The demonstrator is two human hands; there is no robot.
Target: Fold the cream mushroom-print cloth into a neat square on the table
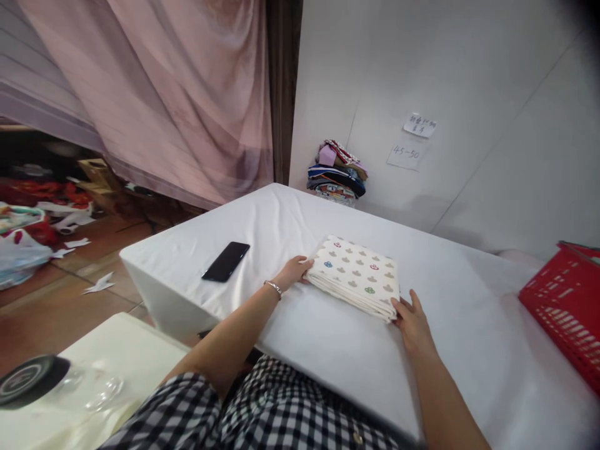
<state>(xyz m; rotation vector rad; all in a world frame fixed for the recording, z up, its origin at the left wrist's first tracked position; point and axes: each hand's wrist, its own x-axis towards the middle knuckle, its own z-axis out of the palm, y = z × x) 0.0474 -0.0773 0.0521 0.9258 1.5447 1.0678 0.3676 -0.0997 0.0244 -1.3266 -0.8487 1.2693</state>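
Observation:
A folded cream cloth (355, 275) printed with small mushroom shapes lies flat on the white-covered table in front of me. Its several layers show along the near edge. My left hand (295, 271), with a bracelet at the wrist, is closed on the cloth's left near corner. At the right near corner, my right hand (412, 322) grips the layered edge between thumb and fingers, one finger lifted away. The undersides of the corners are hidden by my fingers.
A black phone (225, 261) lies left on the white tablecloth (469, 312). A red plastic basket (567, 306) stands at the right. Folded clothes (336, 172) are piled by the wall beyond the table. A cream stool (122, 350) holds a black-lidded clear container (35, 380).

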